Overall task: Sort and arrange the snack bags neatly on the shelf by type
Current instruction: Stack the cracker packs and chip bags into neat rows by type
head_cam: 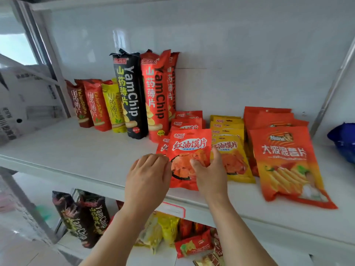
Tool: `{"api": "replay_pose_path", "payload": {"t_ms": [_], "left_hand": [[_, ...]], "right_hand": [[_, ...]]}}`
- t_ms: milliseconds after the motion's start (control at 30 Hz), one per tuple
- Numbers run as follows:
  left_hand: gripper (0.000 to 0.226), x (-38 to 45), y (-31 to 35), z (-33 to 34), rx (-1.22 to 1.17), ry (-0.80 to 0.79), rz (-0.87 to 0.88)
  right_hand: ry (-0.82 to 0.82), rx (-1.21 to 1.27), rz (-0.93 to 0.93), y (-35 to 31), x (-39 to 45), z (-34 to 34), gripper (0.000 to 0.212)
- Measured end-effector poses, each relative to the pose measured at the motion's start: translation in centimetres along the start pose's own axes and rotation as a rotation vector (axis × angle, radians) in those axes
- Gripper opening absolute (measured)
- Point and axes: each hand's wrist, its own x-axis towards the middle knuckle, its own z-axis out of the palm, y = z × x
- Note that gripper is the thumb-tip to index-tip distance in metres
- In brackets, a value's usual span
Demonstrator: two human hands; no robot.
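Two hands are meeting on one red snack bag [189,156] standing at the shelf [86,150] front, long axis upright; right hand [210,169] is gripping its right edge, left hand [148,175], fingers curled, is touching its left edge, atop the matching red stack [187,121].

Blue bag [343,143] at right; window [13,45] at left.
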Motion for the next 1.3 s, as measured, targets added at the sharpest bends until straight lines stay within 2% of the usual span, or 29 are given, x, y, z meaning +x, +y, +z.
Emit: {"api": "replay_pose_path", "payload": {"t_ms": [100, 233, 400, 533, 600, 700, 967, 1200, 1300], "left_hand": [[0.028, -0.2, -3.3, 0.4, -0.035, -0.056, -0.002], [0.038, -0.6, -5.5, 1.3, -0.068, -0.15, -0.045], [0.034, -1.1, -6.8, 2.4, -0.078, -0.213, -0.069], [0.033, -1.2, -7.2, 2.7, -0.083, -0.235, -0.063], [0.04, -1.1, -7.4, 2.9, -0.094, -0.251, -0.061], [0.035, -0.9, -7.5, 3.1, -0.095, -0.262, -0.061], [0.022, -0.4, -7.1, 4.0, -0.134, -0.233, -0.014], [0.022, 0.1, -6.3, 3.5, -0.119, -0.206, -0.004], [0.023, -0.2, -6.2, 2.9, -0.079, -0.191, 0.021]], "right_hand": [[0.018, -0.043, 0.056, 0.3, -0.7, 3.0, 0.071], [0.073, -0.225, 0.048, -0.2, -1.3, 4.9, 0.068], [0.136, -0.583, 0.006, -0.4, -2.1, 6.7, 0.058], [0.182, -0.716, -0.017, 0.0, -2.1, 7.1, 0.054], [0.203, -0.745, -0.043, 0.1, -2.3, 7.1, 0.056], [0.199, -0.788, -0.144, 0.3, -2.9, 7.2, 0.053], [0.135, -0.811, -0.1, 0.4, -2.3, 7.3, 0.053], [0.205, -0.745, -0.126, 0.6, -2.3, 7.3, 0.047], [0.248, -0.756, -0.217, 0.3, -2.4, 7.1, 0.036]]}}
